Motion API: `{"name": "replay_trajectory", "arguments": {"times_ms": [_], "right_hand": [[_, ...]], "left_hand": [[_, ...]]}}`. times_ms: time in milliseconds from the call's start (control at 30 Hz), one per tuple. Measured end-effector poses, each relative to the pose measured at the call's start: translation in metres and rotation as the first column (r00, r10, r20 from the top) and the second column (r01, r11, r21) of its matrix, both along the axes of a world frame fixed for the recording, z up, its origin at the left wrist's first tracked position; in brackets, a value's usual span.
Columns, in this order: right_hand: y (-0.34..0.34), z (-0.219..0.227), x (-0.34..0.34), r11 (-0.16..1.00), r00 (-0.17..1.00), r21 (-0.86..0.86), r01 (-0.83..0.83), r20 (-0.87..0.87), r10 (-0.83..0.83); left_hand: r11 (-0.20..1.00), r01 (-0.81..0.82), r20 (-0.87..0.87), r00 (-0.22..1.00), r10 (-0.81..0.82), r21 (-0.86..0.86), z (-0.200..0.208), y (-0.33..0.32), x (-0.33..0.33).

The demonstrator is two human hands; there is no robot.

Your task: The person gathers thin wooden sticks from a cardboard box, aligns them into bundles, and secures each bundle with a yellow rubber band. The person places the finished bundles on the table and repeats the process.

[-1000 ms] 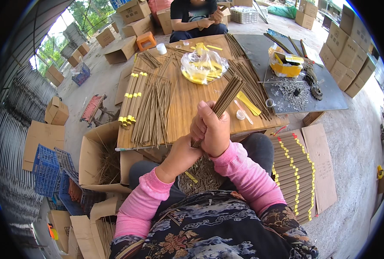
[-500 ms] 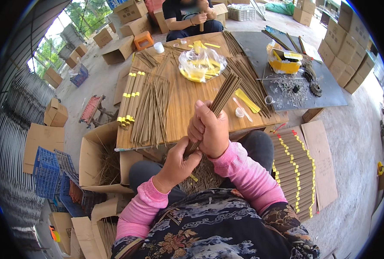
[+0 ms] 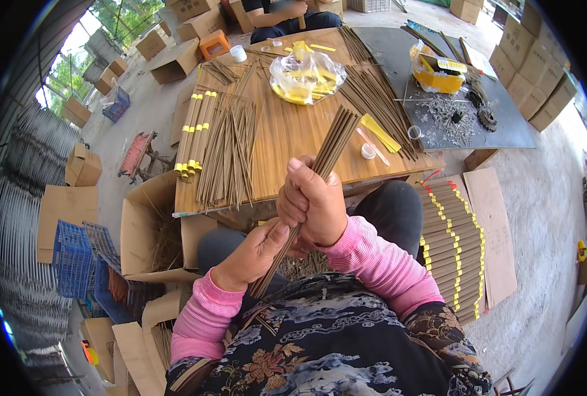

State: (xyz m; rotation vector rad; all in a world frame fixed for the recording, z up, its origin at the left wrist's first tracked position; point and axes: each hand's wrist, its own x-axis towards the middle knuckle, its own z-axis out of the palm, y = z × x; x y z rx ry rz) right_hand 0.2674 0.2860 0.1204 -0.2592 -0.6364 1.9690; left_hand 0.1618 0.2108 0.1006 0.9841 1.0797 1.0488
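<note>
A bundle of thin brown incense sticks (image 3: 335,140) stands tilted over my lap, its upper end leaning away to the right. My right hand (image 3: 317,203) is wrapped round its middle, while my left hand (image 3: 248,256) grips it lower down. The bundle's lower ends show below the left thumb. Past my hands, a pile of loose incense sticks (image 3: 224,158) lies on the wooden table (image 3: 283,148). Left of that pile are several bundles with yellow bands (image 3: 194,135). Yellow paper strips (image 3: 380,134) and a small clear cup (image 3: 368,152) lie right of the held bundle.
A clear plastic bag with yellow strips (image 3: 306,76) sits mid-table. The grey side table (image 3: 498,125) bears a yellow box (image 3: 438,74) and scraps. Banded bundles (image 3: 448,244) lie on cardboard at right. An open carton (image 3: 151,231) and blue crates (image 3: 74,257) stand left. Another person (image 3: 290,16) sits opposite.
The held bundle now stands more upright, and its lower ends have come into view below my left hand. Both hands have shifted slightly left. The whole view has tipped a little downward.
</note>
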Motion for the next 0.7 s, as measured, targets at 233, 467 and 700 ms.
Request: {"name": "replay_trajectory", "arguments": {"times_ms": [233,467,700], "right_hand": [[0.002,-0.013,0.002,0.988,0.994,-0.114,-0.106,-0.042,0.102],[0.001,-0.015,0.004,0.984,0.988,-0.094,-0.149,-0.058,0.144],[0.016,-0.022,0.011,0.983,0.983,-0.086,-0.162,-0.104,0.152]], "left_hand": [[0.987,0.126,0.004,0.992,-0.127,-0.095,-0.001,-0.014,-0.012],[0.996,0.085,-0.121,0.989,-0.088,-0.03,-0.002,-0.017,-0.006],[0.996,0.083,-0.156,0.984,-0.086,-0.027,-0.013,-0.013,-0.001]]}}
